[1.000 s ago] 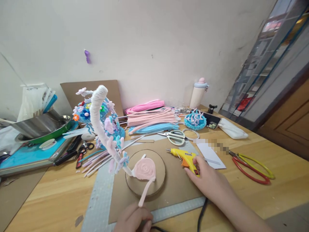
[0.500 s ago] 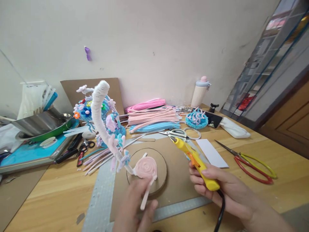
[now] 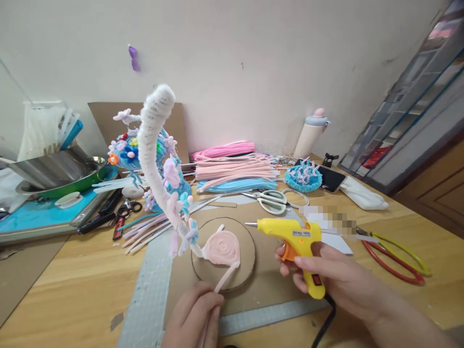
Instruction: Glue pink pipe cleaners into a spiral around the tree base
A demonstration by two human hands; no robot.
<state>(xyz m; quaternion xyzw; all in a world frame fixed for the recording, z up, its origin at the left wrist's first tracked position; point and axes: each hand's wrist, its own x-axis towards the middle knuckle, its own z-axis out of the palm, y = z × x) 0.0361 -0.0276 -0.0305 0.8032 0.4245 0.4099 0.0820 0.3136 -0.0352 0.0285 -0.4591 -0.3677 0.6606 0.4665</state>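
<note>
My right hand point(image 3: 328, 278) grips a yellow glue gun point(image 3: 293, 237) by its handle, held level with the nozzle pointing left toward a pink pipe-cleaner spiral point(image 3: 223, 247). The spiral lies on a round cardboard disc point(image 3: 246, 263). My left hand point(image 3: 194, 316) pinches the loose pink tail point(image 3: 224, 279) of that spiral near the disc's front edge. A tall white fuzzy stem point(image 3: 152, 150) with small pastel flowers rises from the spiral's left side.
Bundles of pink and blue pipe cleaners point(image 3: 232, 171) lie behind. White-handled scissors point(image 3: 270, 199), red and yellow shears point(image 3: 393, 253), a blue woven basket point(image 3: 303, 178), a phone point(image 3: 331, 179), a bottle point(image 3: 311, 133) and a steel pan point(image 3: 54, 171) surround the cardboard mat point(image 3: 268, 285).
My right hand picked the glue gun up off the mat and turned it level, nozzle pointing at the spiral. My left hand took hold of the pink tail.
</note>
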